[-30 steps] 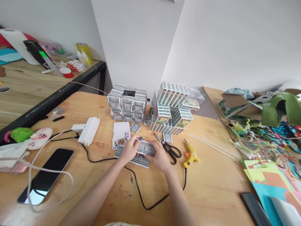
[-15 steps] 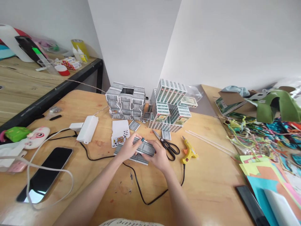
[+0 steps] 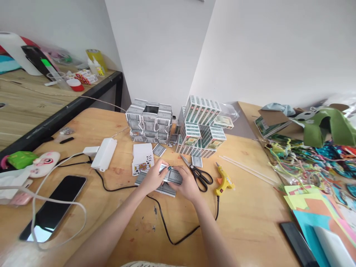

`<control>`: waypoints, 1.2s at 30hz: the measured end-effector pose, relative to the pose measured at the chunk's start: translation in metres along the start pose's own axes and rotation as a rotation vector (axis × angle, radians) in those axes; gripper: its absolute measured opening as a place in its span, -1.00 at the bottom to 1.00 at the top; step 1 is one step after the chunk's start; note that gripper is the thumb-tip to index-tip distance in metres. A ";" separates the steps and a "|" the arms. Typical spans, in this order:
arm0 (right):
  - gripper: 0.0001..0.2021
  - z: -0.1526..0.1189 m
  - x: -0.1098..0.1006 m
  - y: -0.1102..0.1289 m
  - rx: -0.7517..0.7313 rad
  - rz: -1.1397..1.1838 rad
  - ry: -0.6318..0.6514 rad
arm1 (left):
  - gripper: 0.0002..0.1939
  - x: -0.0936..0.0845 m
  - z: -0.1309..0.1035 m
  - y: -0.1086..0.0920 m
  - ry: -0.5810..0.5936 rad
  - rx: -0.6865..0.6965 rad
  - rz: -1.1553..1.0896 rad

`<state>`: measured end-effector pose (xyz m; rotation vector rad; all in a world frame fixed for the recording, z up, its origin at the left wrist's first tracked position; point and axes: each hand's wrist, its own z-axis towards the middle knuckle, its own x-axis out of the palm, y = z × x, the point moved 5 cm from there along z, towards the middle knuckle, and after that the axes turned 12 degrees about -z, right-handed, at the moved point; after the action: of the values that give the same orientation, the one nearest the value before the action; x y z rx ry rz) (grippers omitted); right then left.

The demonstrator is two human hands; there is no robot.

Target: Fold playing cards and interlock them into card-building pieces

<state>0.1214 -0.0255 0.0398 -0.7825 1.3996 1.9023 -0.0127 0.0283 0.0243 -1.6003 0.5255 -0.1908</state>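
Note:
My left hand [image 3: 156, 175] and my right hand [image 3: 185, 181] are both closed on grey-patterned playing cards [image 3: 174, 176], gripping them from either side. Below them on the table lie more joined cards [image 3: 166, 189], partly covered by my hands. Just behind is a stack of playing cards [image 3: 142, 155], face up with a king showing. A single card [image 3: 159, 150] lies face down beside that stack. Black-handled scissors [image 3: 200, 175] rest close to my right hand, and a yellow hot glue gun [image 3: 223, 180] lies farther right.
A block built of folded cards [image 3: 150, 120] stands at the back, next to stacked card boxes [image 3: 198, 124]. A black cord [image 3: 169, 237] loops across the front. At left are a white power adapter [image 3: 104, 154] and a phone [image 3: 54, 207]; coloured paper [image 3: 314, 215] lies at right.
The cards between my hands have tilted, and a pale edge now shows by my left fingers. Both hands stay in nearly the same place; the view has shifted slightly.

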 end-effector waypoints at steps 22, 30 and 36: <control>-0.54 0.003 0.015 -0.022 0.140 -0.293 -0.103 | -0.69 -0.072 -0.003 0.018 -0.249 0.189 0.735; -0.56 0.004 0.002 -0.025 0.174 -0.090 -0.212 | -0.79 -0.082 -0.004 0.013 -0.406 0.150 0.759; -0.55 0.003 0.002 -0.037 0.307 0.158 -0.297 | -0.82 -0.102 0.000 0.019 -0.394 0.003 0.676</control>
<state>0.1484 -0.0137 0.0178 -0.2377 1.5464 1.7708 -0.1066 0.0728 0.0247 -1.3284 0.7186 0.6174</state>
